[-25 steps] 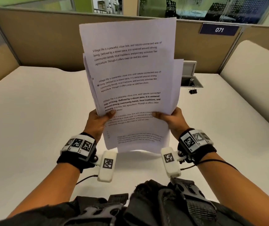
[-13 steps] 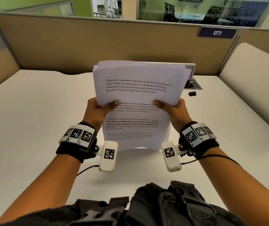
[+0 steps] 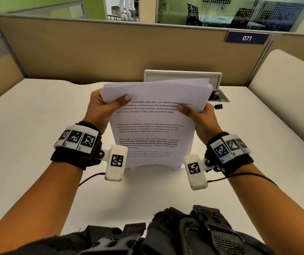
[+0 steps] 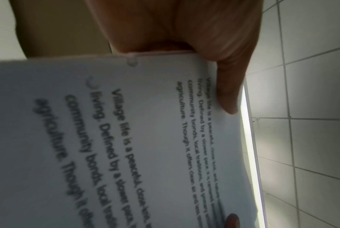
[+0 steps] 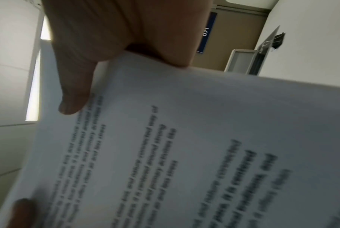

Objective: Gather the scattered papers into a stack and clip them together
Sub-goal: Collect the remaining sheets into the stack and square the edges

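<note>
A stack of white printed papers stands nearly upright, its bottom edge on the white desk. My left hand grips the stack's upper left side, thumb on the front sheet. My right hand grips the upper right side the same way. The top edges curl away from me. In the left wrist view the papers fill the frame under my thumb; the right wrist view shows the papers under my right thumb. A black binder clip lies on the desk behind the stack, to the right.
A small open white box stands at the back of the desk, partly hidden by the papers. Tan partition walls close the desk at the back and sides. A rounded white panel rises at the right.
The uneven sheets held high have dropped down onto the desk and evened into one stack. Both hands now hold nearer the top of the stack.
</note>
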Motion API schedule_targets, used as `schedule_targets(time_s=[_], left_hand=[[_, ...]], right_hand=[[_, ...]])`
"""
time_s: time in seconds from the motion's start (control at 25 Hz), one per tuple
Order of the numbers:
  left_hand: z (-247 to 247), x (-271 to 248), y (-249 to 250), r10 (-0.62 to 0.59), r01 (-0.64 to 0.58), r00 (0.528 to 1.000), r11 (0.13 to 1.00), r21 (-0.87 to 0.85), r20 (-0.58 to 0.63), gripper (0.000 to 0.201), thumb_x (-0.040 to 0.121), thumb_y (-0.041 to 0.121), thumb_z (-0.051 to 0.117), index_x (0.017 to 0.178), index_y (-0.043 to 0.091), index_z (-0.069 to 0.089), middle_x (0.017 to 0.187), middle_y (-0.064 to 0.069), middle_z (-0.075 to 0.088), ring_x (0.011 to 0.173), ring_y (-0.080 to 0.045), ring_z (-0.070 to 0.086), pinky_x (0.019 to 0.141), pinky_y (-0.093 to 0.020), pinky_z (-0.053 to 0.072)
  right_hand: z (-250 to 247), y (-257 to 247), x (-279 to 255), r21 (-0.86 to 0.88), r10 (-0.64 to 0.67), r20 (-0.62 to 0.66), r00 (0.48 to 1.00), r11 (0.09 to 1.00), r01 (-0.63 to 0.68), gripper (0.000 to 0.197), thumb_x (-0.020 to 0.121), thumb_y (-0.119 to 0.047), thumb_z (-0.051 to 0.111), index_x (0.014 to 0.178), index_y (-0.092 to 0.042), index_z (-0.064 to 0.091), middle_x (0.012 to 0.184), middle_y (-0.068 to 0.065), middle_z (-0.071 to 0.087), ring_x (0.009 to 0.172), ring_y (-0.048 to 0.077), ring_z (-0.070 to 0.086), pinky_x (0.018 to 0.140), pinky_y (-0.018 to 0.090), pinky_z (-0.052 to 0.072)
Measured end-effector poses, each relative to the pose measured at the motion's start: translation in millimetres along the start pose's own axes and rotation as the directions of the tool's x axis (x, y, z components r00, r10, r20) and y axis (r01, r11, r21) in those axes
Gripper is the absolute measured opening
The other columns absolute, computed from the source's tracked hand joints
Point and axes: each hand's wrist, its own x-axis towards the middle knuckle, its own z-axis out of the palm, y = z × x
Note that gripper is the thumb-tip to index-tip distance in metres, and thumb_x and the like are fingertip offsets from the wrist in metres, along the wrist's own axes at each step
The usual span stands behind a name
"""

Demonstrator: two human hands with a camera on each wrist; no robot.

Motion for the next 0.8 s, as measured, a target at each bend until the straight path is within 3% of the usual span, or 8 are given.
schedule_targets(time_s=[0.08,0.16,0.28,0.36,0.44,0.52,0.64,0.8], left_hand=[[2.4,2.0,3.8,0.058,-0.058,0.997,0.998,0.002,0.053,0.031,0.050,0.040,0.080,0.078,0.029,0.074,0.079,0.016,0.073,0.074,-0.001,0.065,0.068,-0.017,0.051],[2.5,4.3,5.6,0.076,-0.073,0.995,0.996,-0.044,0.060,0.026,0.053,0.029,0.077,0.079,0.031,0.074,0.081,0.016,0.073,0.076,-0.001,0.065,0.067,-0.017,0.051],[2.6,6.2,8.7,0.101,-0.091,0.986,0.993,-0.080,0.130,0.019,0.056,0.021,0.076,0.073,0.028,0.071,0.083,0.009,0.075,0.079,-0.008,0.067,0.068,-0.021,0.053],[3.0,6.4,11.0,0.118,-0.110,0.981,0.992,-0.061,0.154,0.019,0.056,0.025,0.078,0.070,0.028,0.067,0.083,0.006,0.075,0.078,-0.010,0.067,0.068,-0.022,0.052],[3.6,7.1,12.2,0.132,-0.125,0.979,0.991,-0.054,0.158,0.022,0.053,0.030,0.081,0.068,0.028,0.064,0.081,0.006,0.074,0.078,-0.009,0.067,0.067,-0.022,0.052],[4.2,8.4,12.4,0.133,-0.123,0.977,0.990,-0.069,0.165,0.022,0.054,0.032,0.082,0.067,0.028,0.064,0.081,0.005,0.074,0.078,-0.010,0.067,0.066,-0.022,0.052],[4.9,8.5,11.8,0.135,-0.121,0.976,0.989,-0.090,0.170,0.019,0.058,0.029,0.079,0.072,0.027,0.067,0.082,0.004,0.075,0.081,-0.012,0.068,0.069,-0.024,0.053],[5.8,7.8,12.9,0.117,-0.104,0.978,0.991,-0.083,0.174,0.021,0.062,0.027,0.073,0.083,0.027,0.070,0.082,0.007,0.076,0.080,-0.011,0.069,0.071,-0.023,0.053]], right_hand=[[4.9,-10.1,2.0,0.017,-0.044,-0.003,0.999,0.999,0.045,0.024,0.065,-0.010,0.077,0.084,-0.016,0.064,0.074,-0.008,0.074,0.071,0.009,0.068,0.065,0.026,0.055],[8.7,-19.9,3.4,0.047,-0.070,-0.014,0.997,0.996,0.070,0.031,0.060,-0.026,0.082,0.080,-0.014,0.063,0.071,-0.006,0.072,0.067,0.011,0.067,0.062,0.025,0.054],[13.9,-31.1,9.0,0.047,-0.054,-0.042,0.998,0.997,0.056,0.075,0.050,-0.065,0.073,0.076,0.004,0.055,0.073,0.019,0.054,0.069,0.026,0.055,0.067,0.035,0.046],[20.6,-36.2,9.3,0.079,-0.031,-0.066,0.997,0.996,0.036,0.087,0.046,-0.075,0.068,0.090,-0.001,0.052,0.086,0.023,0.041,0.079,0.032,0.042,0.071,0.042,0.035],[22.4,-36.8,10.8,0.121,-0.030,-0.085,0.996,0.992,0.041,0.080,0.050,-0.069,0.071,0.096,-0.006,0.048,0.089,0.022,0.039,0.081,0.032,0.040,0.069,0.039,0.034],[20.2,-36.4,12.4,0.113,-0.032,-0.133,0.991,0.993,0.047,0.054,0.059,-0.052,0.070,0.079,-0.006,0.051,0.078,0.020,0.040,0.070,0.030,0.041,0.062,0.031,0.035],[19.2,-38.2,13.5,0.106,-0.023,-0.203,0.979,0.993,0.045,0.028,0.070,-0.037,0.058,0.051,-0.016,0.054,0.054,0.003,0.051,0.053,0.018,0.047,0.053,0.023,0.037],[18.6,-37.8,12.3,0.109,-0.120,-0.207,0.971,0.983,0.145,0.024,0.074,-0.021,0.046,0.059,-0.011,0.062,0.054,-0.007,0.062,0.052,0.008,0.055,0.050,0.016,0.044]])
